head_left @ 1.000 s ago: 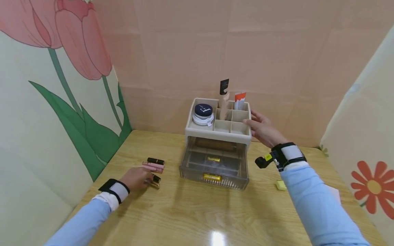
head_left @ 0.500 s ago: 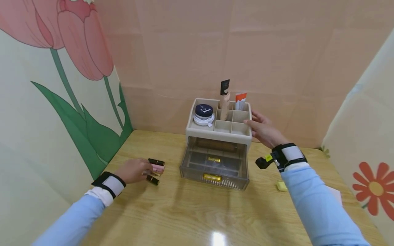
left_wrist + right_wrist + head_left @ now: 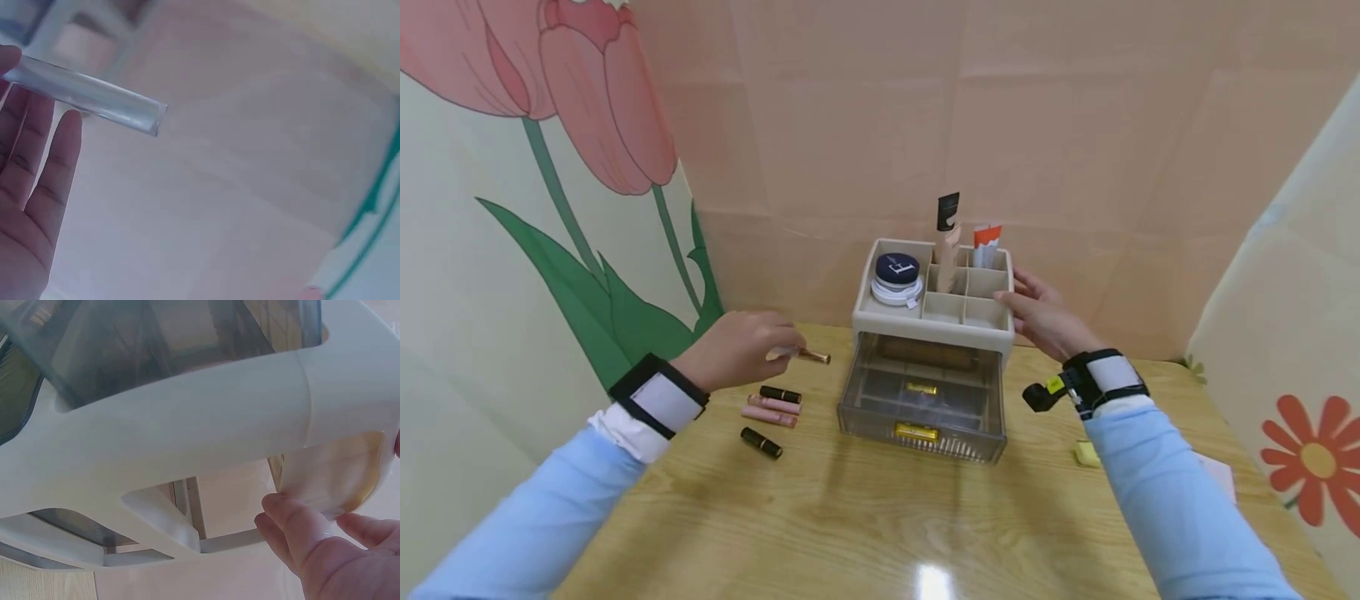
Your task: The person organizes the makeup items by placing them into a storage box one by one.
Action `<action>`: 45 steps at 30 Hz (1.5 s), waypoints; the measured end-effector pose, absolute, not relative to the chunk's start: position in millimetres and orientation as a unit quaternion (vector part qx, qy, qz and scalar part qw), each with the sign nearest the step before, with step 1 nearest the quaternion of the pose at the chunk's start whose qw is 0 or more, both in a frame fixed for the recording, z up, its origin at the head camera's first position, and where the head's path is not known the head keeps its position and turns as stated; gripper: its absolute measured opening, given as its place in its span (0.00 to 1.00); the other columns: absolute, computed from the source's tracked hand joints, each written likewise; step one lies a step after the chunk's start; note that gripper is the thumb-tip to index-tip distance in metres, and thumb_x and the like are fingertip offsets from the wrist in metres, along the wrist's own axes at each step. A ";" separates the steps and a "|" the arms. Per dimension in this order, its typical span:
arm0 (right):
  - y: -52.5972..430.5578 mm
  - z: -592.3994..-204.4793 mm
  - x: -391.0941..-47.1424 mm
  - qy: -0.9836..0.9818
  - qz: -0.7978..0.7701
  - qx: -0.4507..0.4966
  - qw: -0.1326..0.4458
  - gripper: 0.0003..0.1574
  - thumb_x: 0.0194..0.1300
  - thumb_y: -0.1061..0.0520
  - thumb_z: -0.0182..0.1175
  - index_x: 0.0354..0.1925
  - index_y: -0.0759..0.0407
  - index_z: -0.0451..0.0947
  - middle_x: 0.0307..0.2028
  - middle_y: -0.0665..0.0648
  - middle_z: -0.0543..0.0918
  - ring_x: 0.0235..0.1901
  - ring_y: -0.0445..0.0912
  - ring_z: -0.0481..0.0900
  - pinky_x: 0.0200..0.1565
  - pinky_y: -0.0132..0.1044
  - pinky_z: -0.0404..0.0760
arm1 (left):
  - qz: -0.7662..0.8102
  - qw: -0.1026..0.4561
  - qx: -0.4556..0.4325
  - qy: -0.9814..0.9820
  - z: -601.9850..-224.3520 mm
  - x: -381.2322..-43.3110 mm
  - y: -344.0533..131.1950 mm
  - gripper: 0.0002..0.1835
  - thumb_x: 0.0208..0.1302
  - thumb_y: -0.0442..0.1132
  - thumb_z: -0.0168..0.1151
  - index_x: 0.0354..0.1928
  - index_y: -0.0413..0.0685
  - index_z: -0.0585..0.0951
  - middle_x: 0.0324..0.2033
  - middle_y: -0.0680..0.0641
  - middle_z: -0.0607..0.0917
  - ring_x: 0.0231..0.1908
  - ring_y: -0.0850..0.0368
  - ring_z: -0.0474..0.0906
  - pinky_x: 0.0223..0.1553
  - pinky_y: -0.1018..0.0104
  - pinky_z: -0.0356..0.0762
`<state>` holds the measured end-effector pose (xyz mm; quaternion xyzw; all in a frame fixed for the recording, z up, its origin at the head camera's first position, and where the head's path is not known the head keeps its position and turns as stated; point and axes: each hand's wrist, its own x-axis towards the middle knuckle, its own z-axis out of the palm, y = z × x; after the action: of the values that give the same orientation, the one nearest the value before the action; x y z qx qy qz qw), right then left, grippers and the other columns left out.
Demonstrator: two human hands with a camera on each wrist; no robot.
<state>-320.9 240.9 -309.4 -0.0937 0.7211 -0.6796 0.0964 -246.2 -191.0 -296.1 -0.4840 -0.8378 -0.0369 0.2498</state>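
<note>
Now your left hand [image 3: 747, 346] pinches the slim tube [image 3: 119, 103], lifted away from the pink tubes [image 3: 771, 414] on the table [image 3: 1000, 533] and held up left of the makeup box [image 3: 934, 327]. Your right hand [image 3: 1047, 318] still grips the box's right edge; the drawer [image 3: 867, 422] stays pulled out.

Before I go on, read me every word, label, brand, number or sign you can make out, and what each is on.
"E" (possibly "F"), large and white: navy round lid; any smaller print there is unreadable.
Black-ended tube: any print is too small to read.
Orange-and-white tube: same, too small.
Slim tube in the left hand: no lettering legible.
</note>
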 end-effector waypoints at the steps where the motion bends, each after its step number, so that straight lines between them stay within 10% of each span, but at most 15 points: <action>1: 240.7 -309.4 -320.8 0.721 -0.679 -0.094 0.096 0.45 0.75 0.53 0.50 0.78 0.46 0.37 0.75 0.62 0.46 0.66 0.59 0.59 0.58 0.47 0.71 | -0.037 0.254 -0.490 -0.833 -289.2 -245.0 -185.4 0.08 0.51 0.32 0.71 0.35 0.49 0.86 0.31 0.53 0.84 0.27 0.61 0.79 0.26 0.67 0.77; 11: 244.7 -307.1 -314.4 0.721 -0.681 -0.084 0.091 0.45 0.75 0.53 0.51 0.78 0.45 0.38 0.75 0.62 0.46 0.67 0.60 0.58 0.60 0.50 0.68 | -0.025 0.261 -0.564 -0.783 -245.7 -239.9 -118.0 0.07 0.55 0.34 0.68 0.37 0.49 0.86 0.30 0.53 0.83 0.26 0.61 0.76 0.21 0.68 0.72; 24: 234.9 -310.8 -316.2 0.717 -0.686 -0.082 0.088 0.45 0.75 0.54 0.50 0.78 0.47 0.36 0.75 0.61 0.44 0.68 0.59 0.56 0.62 0.54 0.64 | 0.029 0.131 -0.616 -0.777 -236.8 -244.3 -42.4 0.08 0.60 0.34 0.63 0.39 0.52 0.86 0.34 0.54 0.84 0.31 0.62 0.77 0.32 0.68 0.75; 45: 217.5 -317.6 -322.4 0.710 -0.692 -0.095 0.083 0.43 0.75 0.57 0.50 0.78 0.49 0.40 0.74 0.63 0.49 0.67 0.60 0.58 0.62 0.54 0.65 | 0.076 -0.045 -0.578 -0.811 -288.9 -277.9 -3.6 0.04 0.56 0.31 0.65 0.31 0.48 0.86 0.22 0.56 0.79 0.24 0.62 0.73 0.26 0.69 0.70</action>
<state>-322.4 217.5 -317.6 -0.0949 0.7104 -0.6924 0.0826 -277.9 -3.6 -288.9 -0.5777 -0.8115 0.0757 -0.0449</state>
